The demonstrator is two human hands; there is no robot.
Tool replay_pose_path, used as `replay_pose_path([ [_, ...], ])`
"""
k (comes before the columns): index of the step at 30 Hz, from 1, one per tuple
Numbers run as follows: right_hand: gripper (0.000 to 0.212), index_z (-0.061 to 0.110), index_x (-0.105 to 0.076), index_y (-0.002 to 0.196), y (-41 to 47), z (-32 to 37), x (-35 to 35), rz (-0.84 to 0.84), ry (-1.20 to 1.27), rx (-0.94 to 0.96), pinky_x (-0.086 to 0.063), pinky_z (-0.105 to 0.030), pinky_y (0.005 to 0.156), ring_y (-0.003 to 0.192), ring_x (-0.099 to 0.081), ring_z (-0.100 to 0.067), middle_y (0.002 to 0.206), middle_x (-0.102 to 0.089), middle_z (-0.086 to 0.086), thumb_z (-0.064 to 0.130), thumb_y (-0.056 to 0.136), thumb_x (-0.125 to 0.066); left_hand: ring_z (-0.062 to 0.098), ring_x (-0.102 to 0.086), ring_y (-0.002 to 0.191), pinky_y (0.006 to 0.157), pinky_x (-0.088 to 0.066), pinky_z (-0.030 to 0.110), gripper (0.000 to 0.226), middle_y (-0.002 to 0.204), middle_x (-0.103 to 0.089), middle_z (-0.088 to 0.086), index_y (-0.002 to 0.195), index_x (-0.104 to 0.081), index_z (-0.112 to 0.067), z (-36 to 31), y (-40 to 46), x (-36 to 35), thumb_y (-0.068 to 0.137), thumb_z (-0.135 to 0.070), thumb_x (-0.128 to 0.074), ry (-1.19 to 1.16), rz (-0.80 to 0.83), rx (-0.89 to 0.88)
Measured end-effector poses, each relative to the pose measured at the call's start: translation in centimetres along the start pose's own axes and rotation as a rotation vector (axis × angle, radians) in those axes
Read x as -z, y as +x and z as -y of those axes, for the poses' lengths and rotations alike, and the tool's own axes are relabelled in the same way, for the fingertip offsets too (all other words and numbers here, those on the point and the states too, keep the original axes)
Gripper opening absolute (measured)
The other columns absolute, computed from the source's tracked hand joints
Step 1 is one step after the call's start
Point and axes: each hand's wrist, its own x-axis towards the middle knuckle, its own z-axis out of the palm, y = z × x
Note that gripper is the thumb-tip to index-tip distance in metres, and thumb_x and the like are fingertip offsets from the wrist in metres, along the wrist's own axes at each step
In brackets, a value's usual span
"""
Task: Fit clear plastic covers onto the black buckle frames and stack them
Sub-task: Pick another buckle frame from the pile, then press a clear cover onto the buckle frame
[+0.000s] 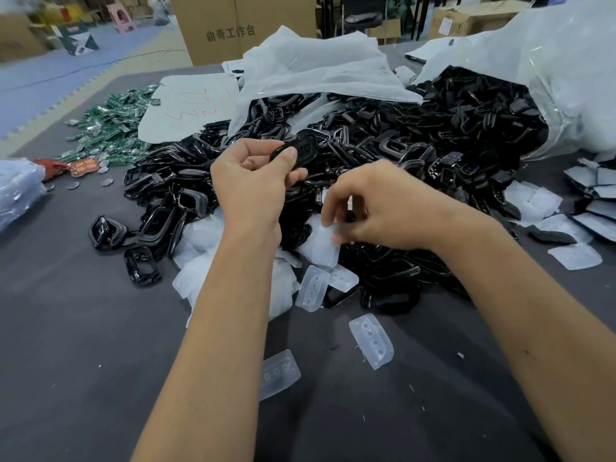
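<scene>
A black buckle frame point(296, 151) is held up above the heap, pinched between the thumb and curled fingers of the left hand point(250, 181). Lower and to the right, the right hand point(373, 208) has its fingertips curled down onto a clear plastic cover point(321, 243) lying at the near edge of the pile — it seems to pinch it, though motion blur makes the exact grip hard to read. Behind and around both hands spreads a large pile of black frames point(416, 141), spilling from an open white plastic bag point(550, 61) at the right. More clear covers lie loose on the dark grey table point(83, 328): one point(313, 288) just below the right hand's cover, one point(371, 340) nearer the camera between the forearms, and one point(278, 373) partly hidden beside the left forearm. At the far right edge sits a group of frames with covers on point(596, 198), overlapping one another. To the left, well apart from the hands, is a scatter of green parts point(113, 128), and a cardboard box point(240, 25) stands beyond the table.
</scene>
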Motion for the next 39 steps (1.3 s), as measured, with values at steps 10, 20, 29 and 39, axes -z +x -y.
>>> replay_pose_path([
  [10,0.01,0.024,-0.08,0.08,0.0,-0.4,0.2,-0.151,0.116,0.058,-0.043,-0.013,0.067,0.066,-0.059,0.0,0.075,-0.068,0.009,0.022,0.081,-0.09,0.016,-0.066,0.05,0.058,-0.055,0.02,0.014,0.064,-0.054,0.004,0.09,-0.067,-0.003,0.3,0.0,-0.1,0.088,0.009,-0.074,-0.027,0.039,0.052],
  [20,0.013,0.013,-0.074,0.082,-0.4,-1.8,1.3,-0.36,0.989,-0.212,-0.038,-0.018,0.041,0.055,-0.056,-0.012,0.075,-0.071,-0.01,0.005,0.092,-0.077,0.018,-0.064,0.051,0.061,-0.056,0.021,0.014,0.063,-0.048,0.003,0.086,-0.068,-0.003,0.7,-0.2,-0.4,0.086,0.009,-0.075,-0.011,0.058,0.066],
  [29,0.022,0.014,-0.063,0.076,-0.7,-1.5,1.7,-0.376,1.037,-0.185,-0.035,-0.021,0.04,0.054,-0.055,-0.014,0.071,-0.067,-0.008,0.002,0.093,-0.071,0.017,-0.062,0.051,0.059,-0.056,0.02,0.016,0.073,-0.053,0.014,0.084,-0.067,-0.005,0.5,-1.1,-1.2,0.087,0.01,-0.074,0.028,0.144,0.079],
  [39,0.03,0.017,-0.052,0.068,-0.7,-1.9,1.9,-0.46,0.995,-0.109,-0.03,-0.02,0.041,0.052,-0.046,-0.012,0.085,-0.075,-0.011,0.011,0.093,-0.068,0.016,-0.063,0.051,0.057,-0.054,0.018,0.017,0.074,-0.062,0.016,0.084,-0.07,-0.004,0.4,-1.6,-1.5,0.087,0.013,-0.072,0.055,0.186,0.093],
])
